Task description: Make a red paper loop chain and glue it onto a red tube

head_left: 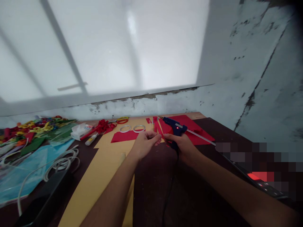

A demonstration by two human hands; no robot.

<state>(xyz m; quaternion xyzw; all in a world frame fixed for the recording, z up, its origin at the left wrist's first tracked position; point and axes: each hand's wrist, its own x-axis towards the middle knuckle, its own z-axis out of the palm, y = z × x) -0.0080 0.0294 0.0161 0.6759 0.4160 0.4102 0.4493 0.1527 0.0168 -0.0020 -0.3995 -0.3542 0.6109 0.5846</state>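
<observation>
My right hand [181, 143] is wrapped round the handle of a dark blue glue gun [174, 124], whose nozzle points to the upper left and whose small light glows red. A clear glue stick [200, 135] sticks out of its back. Close to the gun, my left hand [148, 141] has its thumb and fingers pinched together; what they hold, if anything, is too small to tell. Thin pale sticks stand just beyond the fingers. Red sheets [189, 129] lie behind the gun, and two silver rings [139, 128] rest near a red strip [121, 136].
Yellow-handled scissors [122, 120], a red ribbon flower [103, 126], a glue bottle [91, 139] and a white packet [81, 130] lie left of the rings. Further left are colourful pieces [35, 126], a coiled white cable [62, 160] and a black box [49, 198]. A wall stands behind.
</observation>
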